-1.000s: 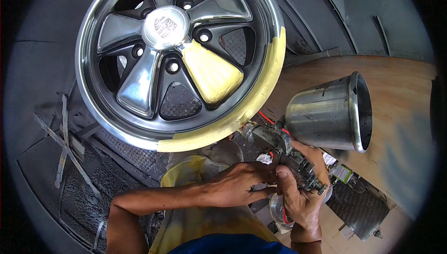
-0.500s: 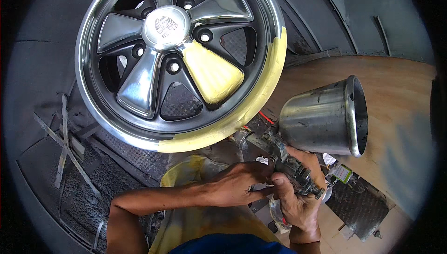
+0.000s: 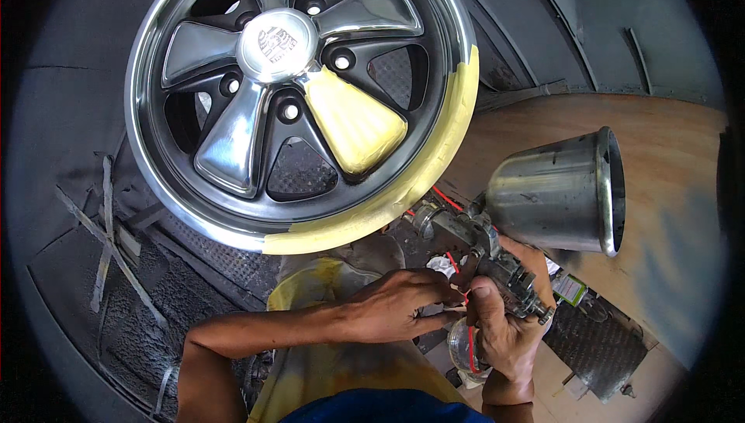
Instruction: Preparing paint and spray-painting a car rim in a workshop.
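Note:
My right hand is wrapped around a worn metal spray gun. A dented steel paint cup is fixed to the gun and tips sideways, its mouth to the right. My left hand reaches across with curled fingers beside the gun's handle, by a thin red line. What its fingertips grip is hidden. Above both hands lies a five-spoke car wheel, polished with dark recesses. Yellow masking tape covers one spoke and the lower right part of the rim.
Crossed paint-crusted strips lie at the left on a dark, rough surface. A brown board spans the right side below grey panels. At the lower right is a dark textured plate. A round clear container stands below the gun.
The spray gun and its cup have shifted to the right with my right hand. My left hand has hardly moved; more of the red line shows beside it. The wheel is still.

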`<action>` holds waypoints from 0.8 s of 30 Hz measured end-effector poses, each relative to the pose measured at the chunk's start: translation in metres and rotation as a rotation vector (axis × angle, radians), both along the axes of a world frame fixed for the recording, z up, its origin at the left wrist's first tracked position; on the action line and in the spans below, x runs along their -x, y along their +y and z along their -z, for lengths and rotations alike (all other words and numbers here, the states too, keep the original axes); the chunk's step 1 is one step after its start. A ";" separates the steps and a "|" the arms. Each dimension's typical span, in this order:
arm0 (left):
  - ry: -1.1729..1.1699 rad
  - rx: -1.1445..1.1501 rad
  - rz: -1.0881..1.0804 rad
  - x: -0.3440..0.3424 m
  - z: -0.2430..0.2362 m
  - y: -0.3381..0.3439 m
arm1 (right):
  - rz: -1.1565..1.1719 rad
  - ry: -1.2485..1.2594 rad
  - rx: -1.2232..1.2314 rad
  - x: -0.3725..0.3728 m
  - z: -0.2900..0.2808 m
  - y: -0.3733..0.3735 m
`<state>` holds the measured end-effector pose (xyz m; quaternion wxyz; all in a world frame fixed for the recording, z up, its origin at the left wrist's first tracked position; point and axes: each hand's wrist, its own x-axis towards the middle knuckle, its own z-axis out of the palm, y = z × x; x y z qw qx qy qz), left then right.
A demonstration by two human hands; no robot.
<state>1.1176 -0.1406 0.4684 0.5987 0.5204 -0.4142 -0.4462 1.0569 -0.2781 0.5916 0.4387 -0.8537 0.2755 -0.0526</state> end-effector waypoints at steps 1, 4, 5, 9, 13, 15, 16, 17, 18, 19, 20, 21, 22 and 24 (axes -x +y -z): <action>-0.004 0.020 -0.029 0.001 0.001 0.000 | 0.068 0.024 -0.078 0.002 -0.001 0.001; -0.009 0.052 -0.051 0.003 0.005 -0.001 | 0.138 0.039 -0.124 0.003 0.000 0.000; -0.010 0.064 -0.046 0.003 0.003 -0.002 | 0.137 0.028 -0.091 0.003 -0.002 -0.002; -0.031 0.058 -0.065 0.003 0.004 -0.002 | 0.080 0.021 0.008 0.000 -0.004 -0.004; -0.015 0.039 -0.043 0.002 0.002 -0.003 | 0.086 0.030 -0.014 0.003 -0.002 -0.004; -0.010 0.038 -0.042 0.002 0.001 -0.003 | 0.115 0.037 -0.057 0.004 -0.002 -0.003; -0.008 0.028 -0.038 0.003 0.002 -0.002 | 0.105 0.046 -0.074 0.004 -0.004 -0.002; -0.007 0.019 -0.034 0.004 0.002 -0.002 | 0.095 0.055 -0.090 0.004 -0.005 -0.001; -0.008 0.019 -0.035 0.004 0.002 -0.001 | 0.095 0.054 -0.090 0.007 -0.004 0.000; -0.014 0.004 -0.008 0.003 0.001 -0.001 | 0.105 0.063 -0.113 0.011 -0.002 0.000; -0.019 -0.013 0.016 0.001 0.000 0.000 | 0.111 0.073 -0.137 0.012 -0.002 0.001; -0.020 -0.012 0.016 0.000 -0.002 -0.001 | 0.111 0.072 -0.137 0.012 -0.003 0.000; -0.023 -0.004 0.015 -0.001 -0.004 -0.001 | 0.094 0.062 -0.138 0.012 -0.003 0.000; -0.025 0.004 0.015 -0.002 -0.004 -0.002 | 0.077 0.052 -0.140 0.010 -0.004 0.000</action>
